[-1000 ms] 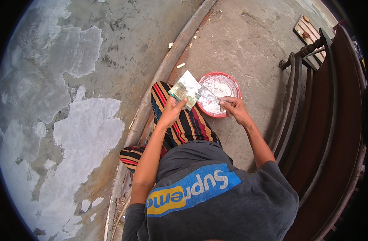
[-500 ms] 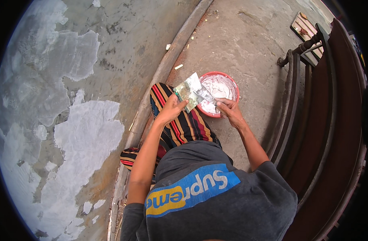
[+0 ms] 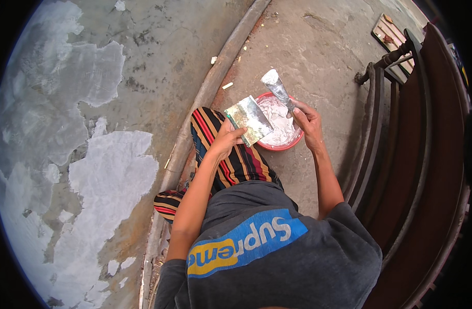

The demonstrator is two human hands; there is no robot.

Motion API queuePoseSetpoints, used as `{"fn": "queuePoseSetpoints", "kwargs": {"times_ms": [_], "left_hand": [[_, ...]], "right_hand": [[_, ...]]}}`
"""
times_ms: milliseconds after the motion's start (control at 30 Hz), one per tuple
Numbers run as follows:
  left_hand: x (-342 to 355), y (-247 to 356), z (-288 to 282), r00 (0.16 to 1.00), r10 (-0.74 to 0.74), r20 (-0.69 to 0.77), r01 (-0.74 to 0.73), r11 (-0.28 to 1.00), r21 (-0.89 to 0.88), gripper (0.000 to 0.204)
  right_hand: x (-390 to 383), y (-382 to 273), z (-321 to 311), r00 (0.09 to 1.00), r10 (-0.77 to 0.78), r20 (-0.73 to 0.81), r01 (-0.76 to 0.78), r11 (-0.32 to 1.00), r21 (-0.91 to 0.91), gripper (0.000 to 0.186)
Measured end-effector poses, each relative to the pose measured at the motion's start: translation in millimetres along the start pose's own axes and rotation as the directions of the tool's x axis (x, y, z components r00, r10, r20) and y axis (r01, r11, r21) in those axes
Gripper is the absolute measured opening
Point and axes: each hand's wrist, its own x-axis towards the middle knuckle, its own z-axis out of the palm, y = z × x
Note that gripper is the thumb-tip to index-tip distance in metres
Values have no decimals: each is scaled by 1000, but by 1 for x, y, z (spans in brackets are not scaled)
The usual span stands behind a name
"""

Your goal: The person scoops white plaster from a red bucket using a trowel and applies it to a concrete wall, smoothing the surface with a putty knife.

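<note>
The right hand (image 3: 309,123) has its fingers clamped around the handle of a narrow scraper (image 3: 278,90), whose long axis runs away from the person and to the left. White paste coats the scraper's far end, which points past the bucket's far rim.

The left hand (image 3: 227,138) pinches a flat, smeared plate (image 3: 249,121), its thumb on the upper face and its other fingers mostly hidden beneath. The plate is tilted in the view, its right-hand corner reaching over the near-left part of a round red bucket (image 3: 279,148).

The key relation is between the two tools: the scraper's coated end lies beyond the plate and to its right, with a gap between them. The scraper is in the right hand, which is also the nearer of the two to the bucket. White paste (image 3: 283,123) covers the bucket's bottom and inner sides.

Farther out, the person's striped trousers (image 3: 246,162) show below the plate, and a dark grey T-shirt (image 3: 318,262) fills the lower foreground. To the left stands a grey wall (image 3: 158,72) with pale, ragged patches (image 3: 112,167). The bucket sits on a rough concrete floor (image 3: 323,62), while a dark wooden bench (image 3: 408,159) curves along the right side.
</note>
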Motion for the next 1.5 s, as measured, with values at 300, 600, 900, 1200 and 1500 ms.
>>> {"fn": "queuePoseSetpoints", "kwargs": {"times_ms": [300, 600, 900, 1200, 1500], "left_hand": [[-4, 2, -12, 1000, 22, -16, -25, 976, -217, 61], [3, -17, -16, 994, 7, -110, -21, 992, -121, 66], [8, -19, -27, 930, 144, 338, 186, 608, -772, 52], [-1, 13, 8, 982, 12, -188, -121, 803, -584, 28], [-5, 10, -6, 922, 226, 314, 246, 284, -927, 17]], "right_hand": [[-49, 62, -9, 834, -537, -127, 217, 531, -819, 34], [-60, 179, -61, 970, -22, -240, -146, 739, -658, 28], [-38, 12, -24, 930, 328, 165, -366, 869, 332, 30], [-41, -28, 44, 999, 33, 39, -24, 977, -211, 31], [-53, -36, 28, 893, 296, 339, -433, 771, 467, 28]]}}
